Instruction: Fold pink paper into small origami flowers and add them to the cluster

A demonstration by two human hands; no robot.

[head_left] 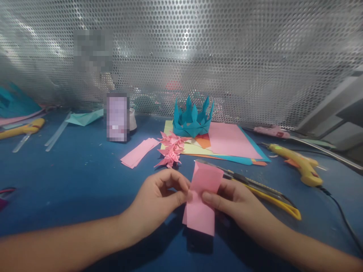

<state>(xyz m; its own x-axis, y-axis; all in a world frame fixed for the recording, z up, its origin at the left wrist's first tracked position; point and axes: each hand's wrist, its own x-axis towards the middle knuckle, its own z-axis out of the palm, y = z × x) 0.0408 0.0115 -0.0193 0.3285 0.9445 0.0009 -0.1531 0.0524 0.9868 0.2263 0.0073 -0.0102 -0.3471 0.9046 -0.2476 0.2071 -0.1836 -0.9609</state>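
While a pink paper strip (202,200) is held just above the blue desk (85,177), it is pinched from both sides. The left hand (159,200) is closed on the strip's left edge, with the thumb and bent fingers pressed together on the paper. The right hand (229,200) is closed on the right edge, the thumb lying flat on the pink surface. The strip is bent in the middle, so its upper part is tilted away. Behind the hands, folded pink pieces (171,149) are seen beside a stack of pink strips (138,152). A blue paper crown (193,118) is placed on coloured sheets (232,141). A yellow cutter (266,194) lies just beside the right hand, and a yellow glue gun (300,164) lies further right.
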